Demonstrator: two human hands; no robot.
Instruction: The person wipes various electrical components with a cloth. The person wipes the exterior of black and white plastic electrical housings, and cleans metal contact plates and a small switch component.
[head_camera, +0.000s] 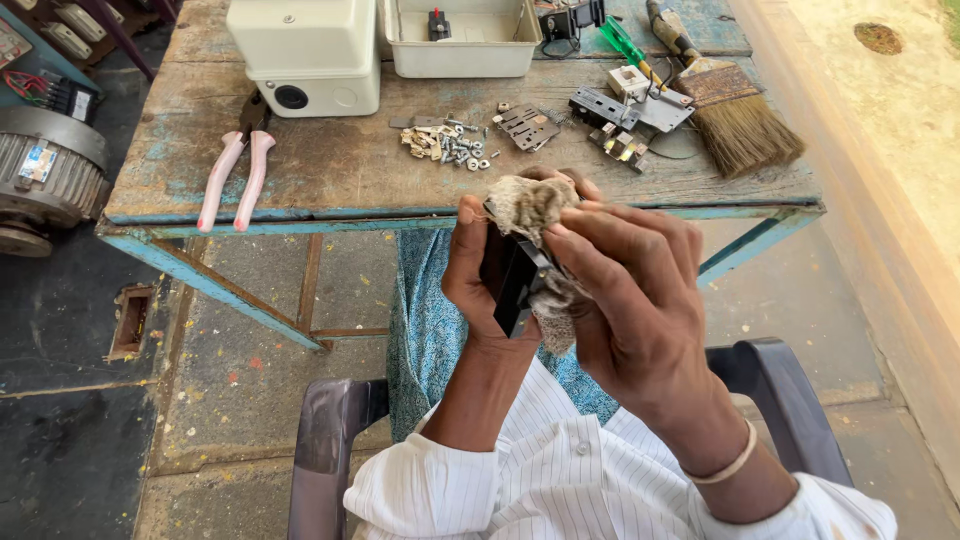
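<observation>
Near us, our left hand (480, 275) grips a small black plastic block (510, 280); our right hand (625, 300) closes a frayed beige rag (530, 205) against it.

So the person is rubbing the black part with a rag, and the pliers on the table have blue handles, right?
Not quite. The head view shows the pliers on the table have pink handles, not blue. The rest holds: the left hand holds the black part and the right hand rubs it with a rag.
</observation>
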